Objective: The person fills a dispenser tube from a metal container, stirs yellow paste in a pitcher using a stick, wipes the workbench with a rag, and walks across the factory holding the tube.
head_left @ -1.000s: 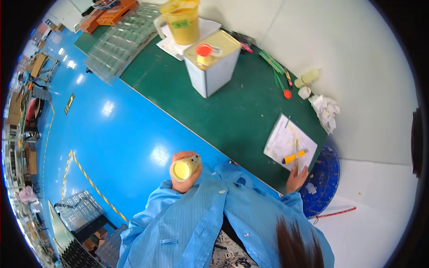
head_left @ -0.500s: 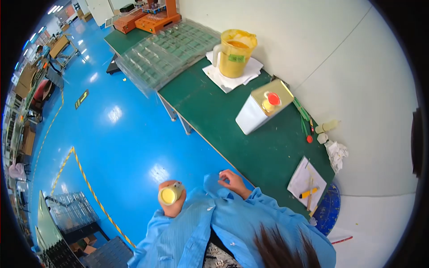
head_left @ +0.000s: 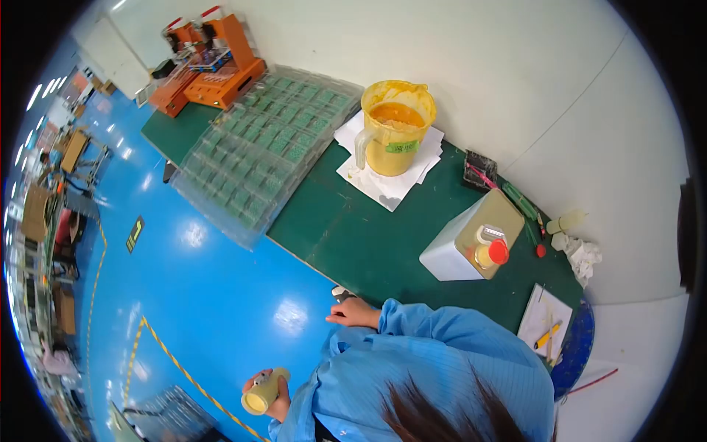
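Note:
At the lower left, my left hand is wrapped round a small container of yellow material, tilted with its yellow end toward the camera. My right hand is at the front edge of the green table, its fingers bent, and a small pale and dark item shows just beyond them; whether the fingers touch it is unclear. Farther back, a yellow-stained pitcher with orange-yellow contents stands on white paper. To its right is a metal can with a red cap.
Stacked clear trays overhang the table's left edge, beside orange machines. At the right lie a yellow cutter on paper, crumpled tissue and a squeeze bottle. A blue bin stands beyond the table.
My right hand has left the paper with the cutter and moved left to the table's front edge. My left hand, still round the container, is lower in view. The camera has turned left.

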### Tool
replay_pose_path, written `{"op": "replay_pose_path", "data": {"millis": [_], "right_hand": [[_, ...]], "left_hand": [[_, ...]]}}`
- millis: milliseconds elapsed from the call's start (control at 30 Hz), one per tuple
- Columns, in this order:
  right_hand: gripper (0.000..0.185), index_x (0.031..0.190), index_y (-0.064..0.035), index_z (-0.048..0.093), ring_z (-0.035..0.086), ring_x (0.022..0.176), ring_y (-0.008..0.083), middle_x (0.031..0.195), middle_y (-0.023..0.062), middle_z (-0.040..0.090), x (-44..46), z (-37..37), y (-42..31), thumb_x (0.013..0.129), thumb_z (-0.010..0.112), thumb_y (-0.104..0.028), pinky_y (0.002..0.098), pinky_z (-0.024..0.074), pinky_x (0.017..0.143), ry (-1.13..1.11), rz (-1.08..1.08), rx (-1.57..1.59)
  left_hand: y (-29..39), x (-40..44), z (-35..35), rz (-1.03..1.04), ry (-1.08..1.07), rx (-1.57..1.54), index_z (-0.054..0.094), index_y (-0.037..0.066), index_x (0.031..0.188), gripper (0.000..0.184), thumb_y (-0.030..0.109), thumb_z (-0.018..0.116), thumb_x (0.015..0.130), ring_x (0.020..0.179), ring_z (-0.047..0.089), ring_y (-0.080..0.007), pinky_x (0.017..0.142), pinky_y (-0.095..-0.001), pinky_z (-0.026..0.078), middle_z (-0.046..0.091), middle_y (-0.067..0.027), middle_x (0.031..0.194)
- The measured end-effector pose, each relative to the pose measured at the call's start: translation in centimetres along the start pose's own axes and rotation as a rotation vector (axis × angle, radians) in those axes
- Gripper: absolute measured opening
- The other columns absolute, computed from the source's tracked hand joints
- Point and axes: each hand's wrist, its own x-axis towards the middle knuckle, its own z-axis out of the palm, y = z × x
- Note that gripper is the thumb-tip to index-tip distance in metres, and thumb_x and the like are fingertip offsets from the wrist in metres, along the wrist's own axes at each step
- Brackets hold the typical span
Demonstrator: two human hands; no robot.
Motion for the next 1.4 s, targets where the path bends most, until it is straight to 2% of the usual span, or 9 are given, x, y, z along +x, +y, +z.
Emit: {"op": "replay_pose_path", "data": {"millis": [400,500,633,767,900,1067,1233,1367,1400], "right_hand": [[0.030,0.080,-0.0101,0.068,0.066,0.066,0.0325,0.073,0.0109,0.069,8.8,-1.7,-1.3,0.089,0.068,-0.039,0.0425,0.0503,0.062,0.062,0.183,0.195],[0.030,0.080,-0.0091,0.066,0.064,0.063,0.0311,0.072,0.0099,0.067,5.0,-3.2,-2.0,0.091,0.068,-0.037,0.0412,0.0481,0.058,0.338,0.122,0.171],[0.034,0.082,-0.0087,0.071,0.066,0.065,0.0314,0.075,0.0134,0.068,-8.5,-7.1,-4.7,0.092,0.067,-0.041,0.0413,0.0509,0.060,0.593,0.670,-0.005],[0.039,0.079,-0.0036,0.066,0.061,0.059,0.0307,0.070,0.0166,0.066,-23.9,-11.4,-1.0,0.093,0.068,-0.040,0.0423,0.0504,0.059,1.295,1.208,-0.225],[0.029,0.097,-0.0025,0.070,0.069,0.086,0.0357,0.090,0.0181,0.072,-37.5,-18.3,5.5,0.093,0.066,-0.031,0.0438,0.0533,0.077,1.687,1.353,-0.398],[0.032,0.108,-0.0049,0.072,0.068,0.101,0.0362,0.102,0.0194,0.073,-45.4,-24.3,11.4,0.091,0.067,-0.031,0.0422,0.0533,0.090,1.502,1.703,-0.349],[0.034,0.107,-0.0046,0.074,0.068,0.102,0.0367,0.105,0.0204,0.072,-46.8,-26.7,13.5,0.090,0.066,-0.032,0.0425,0.0525,0.092,1.471,1.689,-0.277],[0.032,0.098,-0.0042,0.076,0.069,0.097,0.0372,0.100,0.0206,0.073,-46.0,-27.8,12.6,0.092,0.060,-0.032,0.0445,0.0546,0.086,1.266,1.781,-0.317],[0.032,0.097,-0.0037,0.074,0.069,0.098,0.0380,0.099,0.0203,0.073,-48.4,-26.2,16.3,0.093,0.057,-0.030,0.0474,0.0549,0.086,1.049,1.831,-0.490]], "left_hand": [[-3.0,15.1,0.8,0.101,-0.114,0.106,0.038,-0.004,0.131,0.066,-0.005,0.071,0.074,0.103,0.062,-0.0315,0.092,-0.0480,0.053,0.062,-0.0209,0.111],[-3.2,18.0,2.7,0.158,-0.216,0.016,0.040,-0.004,0.129,0.064,-0.006,0.071,0.073,0.100,0.062,-0.0306,0.090,-0.0479,0.053,0.063,-0.0213,0.110],[-2.5,21.1,6.3,0.113,-0.457,-0.096,0.042,-0.002,0.126,0.060,-0.008,0.070,0.073,0.099,0.061,-0.0300,0.091,-0.0468,0.052,0.061,-0.0202,0.110],[-2.0,22.3,10.7,0.096,-0.636,-0.174,0.043,0.001,0.124,0.055,-0.007,0.070,0.076,0.102,0.058,-0.0303,0.092,-0.0454,0.051,0.058,-0.0180,0.113],[1.4,22.2,16.2,0.181,-0.758,-0.110,0.047,0.001,0.121,0.050,-0.004,0.070,0.077,0.102,0.058,-0.0292,0.093,-0.0448,0.050,0.059,-0.0164,0.113],[6.2,19.2,23.1,0.155,-0.783,-0.207,0.049,0.001,0.118,0.049,0.000,0.072,0.074,0.100,0.058,-0.0288,0.093,-0.0447,0.049,0.061,-0.0155,0.106],[9.0,17.3,26.1,0.232,-0.891,-0.152,0.047,0.000,0.118,0.049,-0.002,0.071,0.075,0.100,0.059,-0.0287,0.093,-0.0448,0.049,0.060,-0.0158,0.108],[9.1,17.1,27.7,0.259,-0.978,-0.143,0.047,0.000,0.123,0.056,-0.004,0.072,0.074,0.102,0.060,-0.0277,0.094,-0.0440,0.051,0.062,-0.0185,0.111],[9.0,16.9,28.0,0.179,-0.988,-0.175,0.043,0.001,0.127,0.061,-0.006,0.073,0.073,0.103,0.060,-0.0274,0.095,-0.0432,0.051,0.062,-0.0179,0.111]]}}
